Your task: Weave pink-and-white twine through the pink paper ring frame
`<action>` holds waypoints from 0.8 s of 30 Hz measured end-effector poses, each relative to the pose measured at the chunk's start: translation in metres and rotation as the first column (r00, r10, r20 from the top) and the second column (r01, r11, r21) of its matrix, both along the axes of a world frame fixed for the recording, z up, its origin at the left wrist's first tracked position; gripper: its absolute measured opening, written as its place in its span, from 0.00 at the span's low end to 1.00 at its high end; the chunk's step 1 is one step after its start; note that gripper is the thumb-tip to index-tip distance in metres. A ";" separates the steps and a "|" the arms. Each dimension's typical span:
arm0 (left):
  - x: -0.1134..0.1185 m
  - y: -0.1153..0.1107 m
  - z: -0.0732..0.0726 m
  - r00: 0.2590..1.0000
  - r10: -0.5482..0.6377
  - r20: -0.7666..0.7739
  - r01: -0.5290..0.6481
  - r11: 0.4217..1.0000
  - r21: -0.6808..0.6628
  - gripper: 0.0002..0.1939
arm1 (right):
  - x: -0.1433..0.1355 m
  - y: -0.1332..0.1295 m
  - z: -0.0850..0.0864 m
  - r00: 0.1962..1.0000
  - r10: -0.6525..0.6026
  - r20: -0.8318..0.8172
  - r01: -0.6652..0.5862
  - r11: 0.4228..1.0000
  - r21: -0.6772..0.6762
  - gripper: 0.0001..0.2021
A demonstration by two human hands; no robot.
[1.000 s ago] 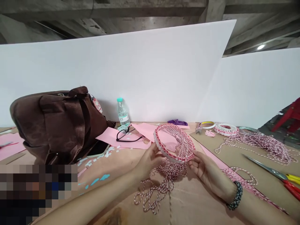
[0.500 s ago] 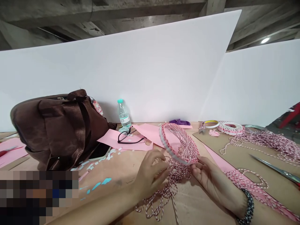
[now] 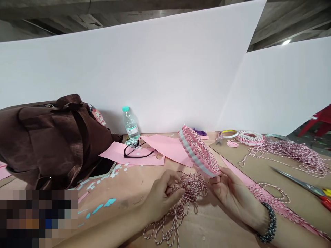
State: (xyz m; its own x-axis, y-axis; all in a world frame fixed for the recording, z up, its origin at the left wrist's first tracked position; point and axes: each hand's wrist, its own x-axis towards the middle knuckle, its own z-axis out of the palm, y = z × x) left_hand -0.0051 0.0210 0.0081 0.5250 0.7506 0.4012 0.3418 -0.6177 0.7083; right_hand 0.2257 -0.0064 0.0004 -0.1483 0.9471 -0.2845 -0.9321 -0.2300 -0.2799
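Observation:
Tilted up above the table is a hoop (image 3: pixel 198 153) with a white band, pink trim at its edge and red-and-white string woven across it. My right hand (image 3: pixel 229 193), with a dark beaded bracelet at the wrist, pinches its lower right edge. My left hand (image 3: pixel 165 194) is curled around part of a tangled bundle of red-and-white string (image 3: pixel 192 187). Loose loops of that string trail onto the table below the left hand. Whether a strand joins the bundle to the hoop cannot be made out.
On the left stand a brown bag (image 3: pixel 49 137) and a water bottle (image 3: pixel 131 125). Black glasses (image 3: pixel 138 155) lie on pink paper (image 3: pixel 162 148). To the right are scissors (image 3: pixel 300 182), a heap of string (image 3: pixel 292 153) and another trimmed hoop (image 3: pixel 250 137). A white board (image 3: pixel 168 75) rises behind.
My right hand has turned the hoop more edge-on, showing its white band. My left hand has closed on the string bundle and shifted it slightly left. The view has turned a little.

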 end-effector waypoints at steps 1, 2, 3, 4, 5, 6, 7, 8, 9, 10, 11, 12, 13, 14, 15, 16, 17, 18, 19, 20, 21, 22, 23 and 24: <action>0.000 0.001 0.001 0.999 0.007 -0.044 -0.008 1.000 -0.012 0.08 | 0.000 0.000 -0.001 1.000 0.003 -0.005 -0.003 1.000 0.010 0.06; 0.000 0.001 0.002 0.997 -0.010 -0.077 0.012 0.999 0.034 0.08 | 0.000 0.000 -0.001 1.000 0.009 -0.008 -0.009 1.000 0.013 0.06; 0.000 0.001 0.002 0.994 -0.035 -0.099 0.047 0.992 0.119 0.08 | 0.000 0.000 -0.002 1.000 0.018 -0.010 -0.018 1.000 0.007 0.06; -0.002 0.001 0.002 0.993 -0.052 -0.106 0.075 0.973 0.217 0.09 | 0.000 0.000 -0.002 1.000 0.025 -0.011 -0.025 1.000 -0.004 0.06; -0.003 0.000 0.002 0.991 -0.070 -0.112 0.101 0.946 0.309 0.08 | 0.000 0.000 -0.003 1.000 0.030 -0.008 -0.030 0.999 -0.019 0.05; -0.005 -0.001 0.000 0.988 -0.091 -0.122 0.131 0.915 0.382 0.07 | -0.001 0.000 -0.003 1.000 0.031 0.000 -0.031 0.999 -0.031 0.05; -0.007 -0.002 -0.001 0.982 -0.120 -0.143 0.170 0.891 0.421 0.08 | -0.001 0.000 -0.002 1.000 0.024 0.012 -0.024 0.999 -0.037 0.04; -0.008 -0.004 -0.002 0.969 -0.168 -0.179 0.230 0.878 0.421 0.09 | -0.002 0.000 -0.002 0.999 0.014 0.031 -0.013 0.999 -0.032 0.04; -0.009 -0.006 -0.003 0.947 -0.235 -0.220 0.306 0.867 0.392 0.08 | -0.002 0.000 -0.002 0.999 0.006 0.054 -0.005 1.000 -0.019 0.03; -0.009 -0.008 -0.003 0.917 -0.302 -0.259 0.381 0.854 0.354 0.07 | -0.003 0.000 -0.002 0.997 0.005 0.077 -0.005 1.000 0.000 0.02; -0.008 -0.009 -0.003 0.887 -0.362 -0.288 0.444 0.840 0.312 0.05 | -0.003 0.000 -0.001 0.995 0.009 0.098 -0.011 1.000 0.020 0.02; -0.007 -0.009 -0.003 0.861 -0.411 -0.298 0.489 0.829 0.272 0.03 | -0.003 0.000 -0.001 0.993 0.012 0.119 -0.017 0.999 0.041 0.03; -0.006 -0.009 -0.002 0.842 -0.455 -0.291 0.525 0.816 0.243 0.03 | -0.003 0.001 -0.001 0.990 0.015 0.143 -0.024 0.998 0.060 0.03; -0.005 -0.009 -0.002 0.844 -0.475 -0.247 0.527 0.820 0.224 0.06 | -0.003 0.000 0.000 0.984 0.010 0.176 -0.024 0.997 0.079 0.03; -0.003 -0.008 -0.001 0.877 -0.457 -0.150 0.479 0.854 0.202 0.09 | -0.004 0.000 0.001 0.975 -0.002 0.222 -0.021 0.995 0.099 0.03; -0.001 -0.008 -0.001 0.914 -0.407 -0.006 0.403 0.903 0.151 0.11 | -0.004 -0.001 0.002 0.960 -0.014 0.280 -0.022 0.992 0.123 0.03; 0.001 -0.007 -0.002 0.947 -0.265 0.181 0.262 0.964 0.040 0.11 | -0.005 -0.003 0.003 0.938 -0.020 0.346 -0.035 0.988 0.151 0.04; 0.003 -0.007 -0.001 0.930 -0.072 0.361 0.124 0.985 -0.122 0.11 | -0.007 -0.004 0.005 0.911 -0.022 0.412 -0.058 0.982 0.181 0.04; 0.006 -0.006 -0.001 0.883 0.085 0.462 0.062 0.954 -0.293 0.12 | -0.009 -0.006 0.006 0.882 -0.023 0.470 -0.085 0.975 0.206 0.05; 0.008 -0.005 0.000 0.846 0.195 0.496 0.049 0.899 -0.436 0.13 | -0.011 -0.008 0.008 0.857 -0.028 0.515 -0.105 0.968 0.227 0.06; 0.010 -0.004 0.001 0.822 0.267 0.503 0.059 0.838 -0.542 0.15 | -0.014 -0.009 0.009 0.835 -0.043 0.548 -0.112 0.963 0.245 0.08; 0.012 -0.002 0.002 0.815 0.311 0.488 0.070 0.784 -0.617 0.17 | -0.016 -0.010 0.010 0.817 -0.066 0.573 -0.107 0.959 0.263 0.09; 0.013 0.000 0.004 0.812 0.351 0.466 0.066 0.738 -0.671 0.19 | -0.018 -0.011 0.011 0.798 -0.095 0.595 -0.097 0.954 0.282 0.10; 0.014 0.002 0.005 0.806 0.395 0.442 0.048 0.700 -0.713 0.20 | -0.019 -0.011 0.012 0.776 -0.116 0.620 -0.100 0.948 0.303 0.11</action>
